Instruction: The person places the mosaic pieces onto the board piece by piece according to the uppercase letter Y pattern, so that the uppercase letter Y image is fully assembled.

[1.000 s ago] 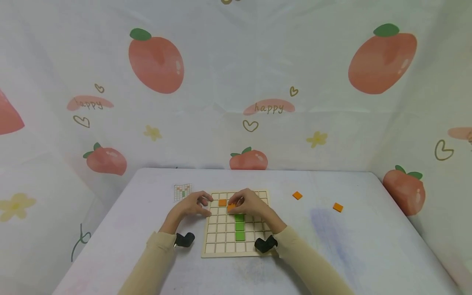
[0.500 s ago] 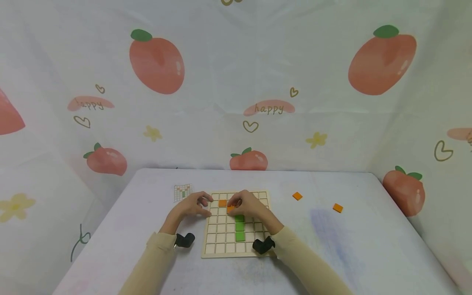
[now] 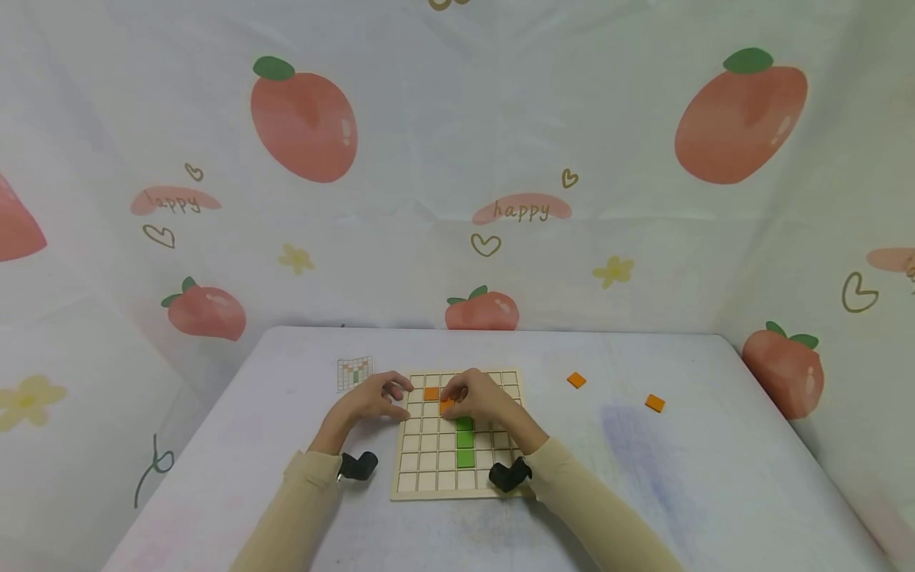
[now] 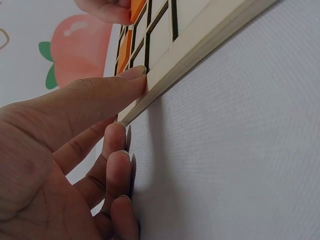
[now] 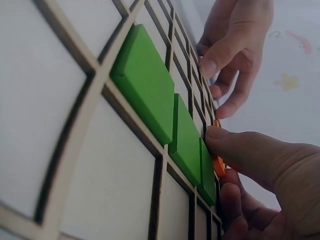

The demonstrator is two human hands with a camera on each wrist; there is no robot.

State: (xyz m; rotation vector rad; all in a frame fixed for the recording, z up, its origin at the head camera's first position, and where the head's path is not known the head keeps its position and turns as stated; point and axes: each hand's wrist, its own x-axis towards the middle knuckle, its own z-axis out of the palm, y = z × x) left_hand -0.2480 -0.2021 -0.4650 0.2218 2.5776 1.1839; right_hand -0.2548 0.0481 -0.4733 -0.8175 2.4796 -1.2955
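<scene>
A square wooden grid board lies on the table between both hands. My right hand pinches an orange square tile over a cell in the upper part of the grid. Diagonally up and left of it, another orange tile sits in a cell. A column of green tiles runs toward the board's near side; the right wrist view shows them slightly proud of the grid. My left hand is at the board's left edge. Its thumb rests on the wooden rim, with loosely bent fingers beside the edge.
Two loose orange tiles lie on the table right of the board, one nearer tile and one farther right, a tile. A small printed grid card lies behind the left hand. A patterned cloth hangs behind the table.
My right wrist and forearm have shifted slightly left, while the fingers stay at the same orange tile. The left hand and the board look unmoved.
</scene>
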